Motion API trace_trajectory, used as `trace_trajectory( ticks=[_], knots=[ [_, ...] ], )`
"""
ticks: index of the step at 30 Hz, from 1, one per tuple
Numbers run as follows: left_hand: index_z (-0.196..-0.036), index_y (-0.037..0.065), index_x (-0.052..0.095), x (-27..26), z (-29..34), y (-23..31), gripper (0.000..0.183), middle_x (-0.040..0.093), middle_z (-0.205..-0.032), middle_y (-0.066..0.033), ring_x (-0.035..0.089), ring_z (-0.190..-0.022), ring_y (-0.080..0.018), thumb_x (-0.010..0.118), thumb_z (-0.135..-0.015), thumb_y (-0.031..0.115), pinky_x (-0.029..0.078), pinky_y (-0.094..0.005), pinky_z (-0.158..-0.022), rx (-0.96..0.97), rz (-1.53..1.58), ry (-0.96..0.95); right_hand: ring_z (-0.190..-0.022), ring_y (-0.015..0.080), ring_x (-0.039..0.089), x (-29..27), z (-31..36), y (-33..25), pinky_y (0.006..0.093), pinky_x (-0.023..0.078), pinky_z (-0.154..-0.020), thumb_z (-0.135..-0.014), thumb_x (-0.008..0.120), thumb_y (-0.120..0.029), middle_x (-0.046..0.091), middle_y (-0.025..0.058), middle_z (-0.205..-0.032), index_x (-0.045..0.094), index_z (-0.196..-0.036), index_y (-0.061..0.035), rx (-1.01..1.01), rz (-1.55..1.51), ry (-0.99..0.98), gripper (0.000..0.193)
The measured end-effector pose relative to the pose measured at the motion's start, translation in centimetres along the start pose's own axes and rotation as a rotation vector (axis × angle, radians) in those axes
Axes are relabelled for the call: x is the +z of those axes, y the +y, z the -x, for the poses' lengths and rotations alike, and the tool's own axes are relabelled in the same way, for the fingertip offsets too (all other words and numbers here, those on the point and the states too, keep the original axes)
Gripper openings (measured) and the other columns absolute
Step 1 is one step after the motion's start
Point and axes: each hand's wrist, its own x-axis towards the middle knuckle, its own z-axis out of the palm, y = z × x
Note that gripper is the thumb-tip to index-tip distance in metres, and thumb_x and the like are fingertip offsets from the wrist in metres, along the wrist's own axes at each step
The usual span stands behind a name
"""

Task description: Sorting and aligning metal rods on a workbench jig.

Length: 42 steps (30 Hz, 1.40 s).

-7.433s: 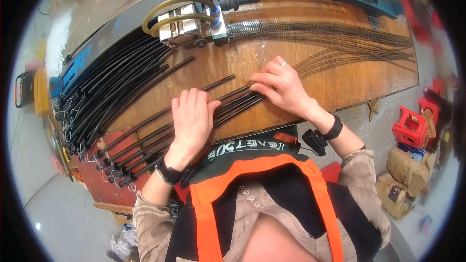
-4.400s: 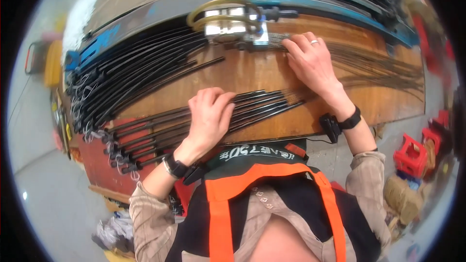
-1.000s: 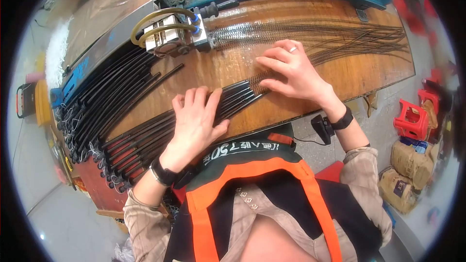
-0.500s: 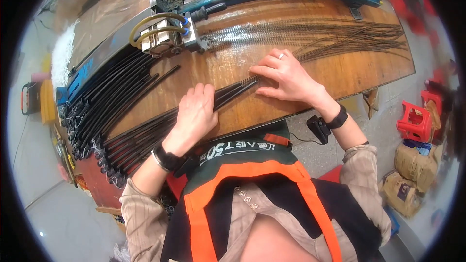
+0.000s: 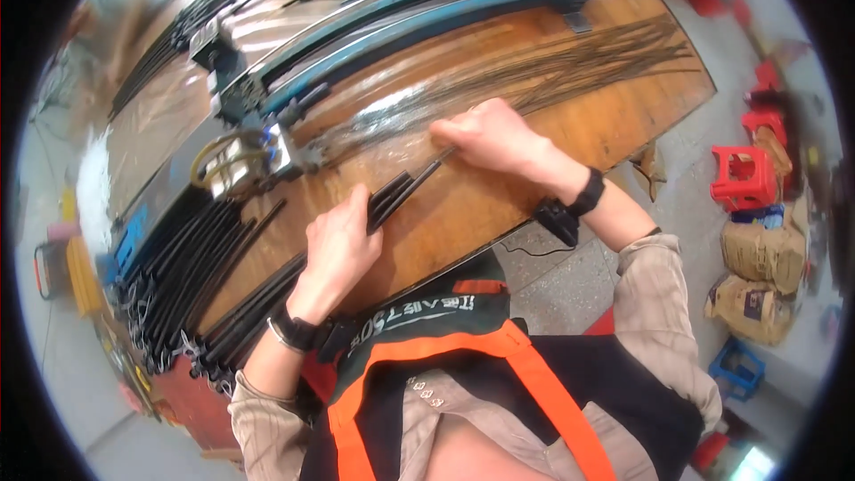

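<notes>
Black tubes [image 5: 392, 202] lie along the near side of the wooden tabletop [image 5: 463, 209], the left hand's grip [image 5: 343, 240] clamped around them; the right hand's grip [image 5: 490, 137] is curled together, contents hidden. Grey floor [image 5: 552, 285], a red stool [image 5: 739, 180] and brown packages [image 5: 759, 254] show right of the tabletop.

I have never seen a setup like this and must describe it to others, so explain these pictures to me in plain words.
No robot here: a person works bare-handed. Every picture comes from one fisheye camera on that person's head, looking down, so straight edges bend. On the wooden table lie long thin wires and, at left, a pile of black rods. Beyond are a metal machine block and a blue rail. The left hand grips a bundle of black rods; the right hand is curled near their tips, but blur hides what it may pinch.
</notes>
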Motion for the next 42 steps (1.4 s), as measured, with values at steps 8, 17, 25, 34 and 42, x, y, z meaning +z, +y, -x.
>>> trace_trajectory(
  ticks=[8,17,25,34,42],
  knots=[
    [-0.104,0.004,0.053,0.4,-3.1,2.1,0.032,0.066,-0.077,-0.0216,0.064,-0.072,-0.0450,0.066,-0.076,0.012,0.052,-0.0528,-0.064,0.132,0.003,0.085,-0.067,0.0274,0.066,-0.8,3.3,7.1,0.0378,0.051,-0.056,-0.076,0.068,-0.015,0.063,0.0053,-0.067,0.065,-0.091,-0.0171,0.062,-0.096,0.357,0.015],
    [-0.102,0.005,0.052,-0.1,-4.5,3.0,0.028,0.065,-0.077,-0.0216,0.064,-0.072,-0.0461,0.064,-0.077,0.010,0.051,-0.0532,-0.063,0.095,-0.001,0.083,-0.062,0.0261,0.065,-3.7,3.5,8.0,0.0390,0.050,-0.055,-0.074,0.069,-0.015,0.063,0.0030,-0.065,0.066,-0.083,-0.0171,0.090,0.007,0.419,0.010],
    [-0.101,0.005,0.052,0.4,-4.3,2.7,0.027,0.065,-0.077,-0.0218,0.064,-0.074,-0.0454,0.063,-0.077,0.009,0.051,-0.0528,-0.063,0.096,-0.005,0.069,-0.062,0.0252,0.065,-1.9,2.5,8.2,0.0380,0.051,-0.057,-0.072,0.069,-0.017,0.064,0.0012,-0.065,0.064,-0.080,-0.0165,-0.101,-0.042,0.421,0.010],
    [-0.101,0.005,0.053,0.9,-3.8,2.3,0.027,0.065,-0.077,-0.0226,0.064,-0.075,-0.0450,0.063,-0.076,0.009,0.051,-0.0520,-0.064,0.083,-0.009,0.035,-0.062,0.0243,0.065,-0.1,3.3,10.2,0.0368,0.050,-0.056,-0.067,0.071,-0.017,0.065,0.0002,-0.067,0.063,-0.071,-0.0176,0.082,-0.028,0.404,0.009],
    [-0.101,0.006,0.053,1.5,-3.6,1.8,0.027,0.065,-0.078,-0.0222,0.064,-0.075,-0.0453,0.063,-0.076,0.012,0.051,-0.0525,-0.065,0.043,-0.019,0.027,-0.061,0.0233,0.065,0.5,2.8,7.0,0.0371,0.050,-0.055,-0.064,0.070,-0.015,0.066,0.0018,-0.068,0.063,-0.071,-0.0183,0.169,-0.085,0.461,0.010]
  ],
)
